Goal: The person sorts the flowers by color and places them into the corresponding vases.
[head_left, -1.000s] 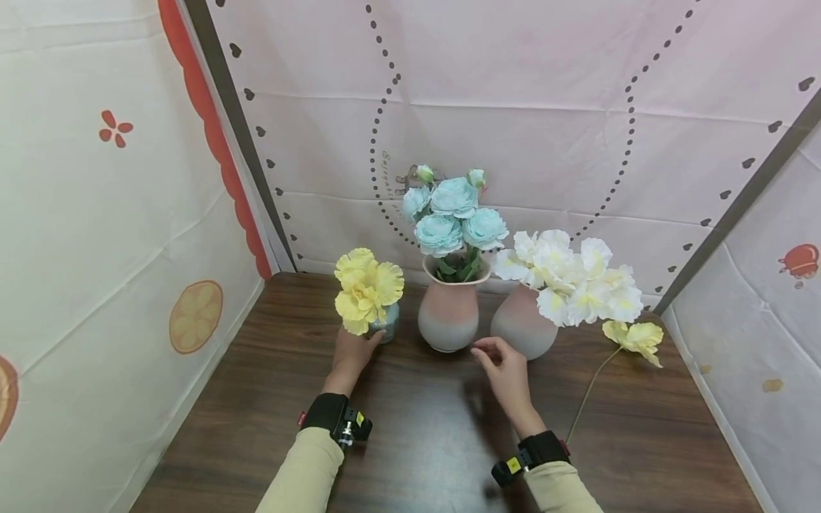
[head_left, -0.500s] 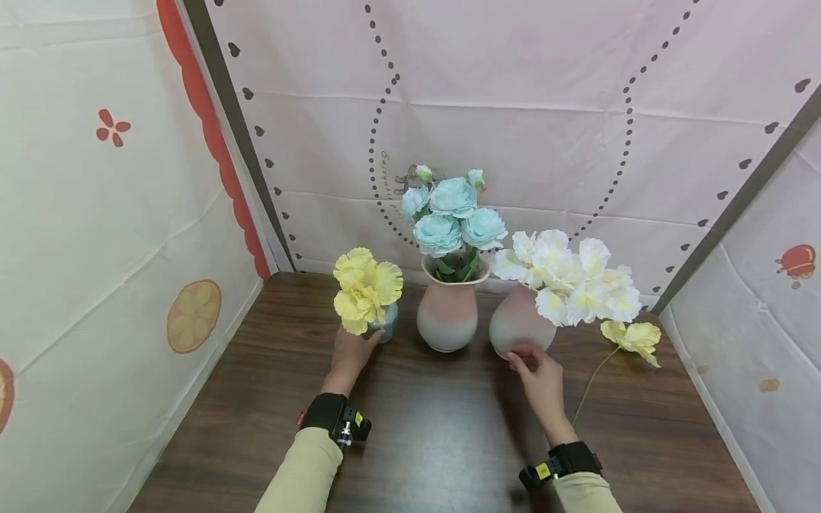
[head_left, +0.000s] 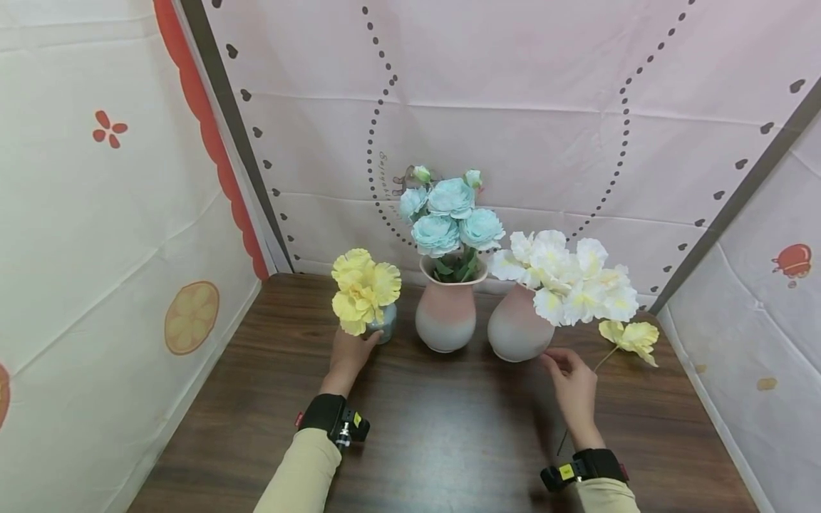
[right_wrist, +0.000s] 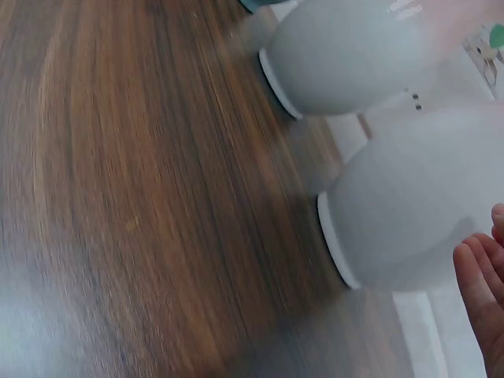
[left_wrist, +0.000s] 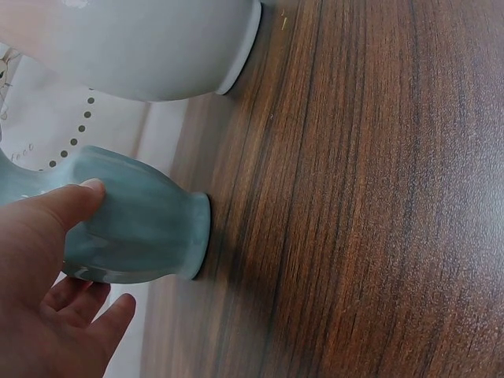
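Observation:
My left hand [head_left: 348, 360] holds a small blue-green vase [left_wrist: 138, 216], thumb on one side and fingers round the other. Yellow flowers [head_left: 363, 288] stand in that vase, which is upright on the table. Loosely bent and holding nothing, my right hand [head_left: 574, 392] is low beside a pink-and-grey vase [head_left: 521, 324] with white flowers [head_left: 580, 285]. Its fingertips overlap that vase's base edge in the head view. In the right wrist view, the fingers [right_wrist: 472, 276] show at the vase's side. A single yellow flower [head_left: 631, 338] lies to the right, its stem partly hidden behind the right hand.
Between the two vases near my hands stands another pink-and-grey vase [head_left: 447, 317] with light-blue flowers [head_left: 451, 199]. All the vases are on a dark wooden table [head_left: 410, 449]. Printed cloth walls [head_left: 545, 164] rise along the table's back and sides.
My right hand has moved rightward, from near the middle vase, past the front of the right vase, to its right side. The left hand has stayed on the blue-green vase.

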`<state>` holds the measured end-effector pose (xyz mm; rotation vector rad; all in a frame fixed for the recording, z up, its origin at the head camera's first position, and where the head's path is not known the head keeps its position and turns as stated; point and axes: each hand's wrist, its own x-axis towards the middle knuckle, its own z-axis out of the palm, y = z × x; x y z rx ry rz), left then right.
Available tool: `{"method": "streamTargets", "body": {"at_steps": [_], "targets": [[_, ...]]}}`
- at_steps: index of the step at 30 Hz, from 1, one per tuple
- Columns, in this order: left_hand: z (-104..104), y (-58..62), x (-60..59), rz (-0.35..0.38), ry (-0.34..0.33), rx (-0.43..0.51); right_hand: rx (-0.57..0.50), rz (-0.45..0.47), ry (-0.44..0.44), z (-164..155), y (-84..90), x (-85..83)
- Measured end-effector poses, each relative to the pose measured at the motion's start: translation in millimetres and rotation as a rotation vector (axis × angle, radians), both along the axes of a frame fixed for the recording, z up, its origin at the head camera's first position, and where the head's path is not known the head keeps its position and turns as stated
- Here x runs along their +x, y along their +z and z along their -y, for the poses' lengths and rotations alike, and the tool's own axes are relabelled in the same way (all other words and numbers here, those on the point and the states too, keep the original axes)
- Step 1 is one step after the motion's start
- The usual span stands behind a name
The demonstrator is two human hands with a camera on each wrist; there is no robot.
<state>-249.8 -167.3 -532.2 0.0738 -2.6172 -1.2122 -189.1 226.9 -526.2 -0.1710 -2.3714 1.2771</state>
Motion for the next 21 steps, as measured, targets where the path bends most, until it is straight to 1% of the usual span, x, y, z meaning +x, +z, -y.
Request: {"method": "streamTargets", "body": {"at_steps": [7,13,21], "targets": [[0.2,0.7,0.3,0.010,0.000,0.004,0.012,-0.028,-0.072,-16.2,-4.0,2.5],[-0.3,1.3,1.1,0.006,0.003,0.003,0.002,-0.037,-0.102,-27.6,-7.2,3.9],[0.5,1.2,0.7,0.006,0.005,-0.011,-0.006,0.014,-0.137,-38.7,-9.7,8.3]]}}
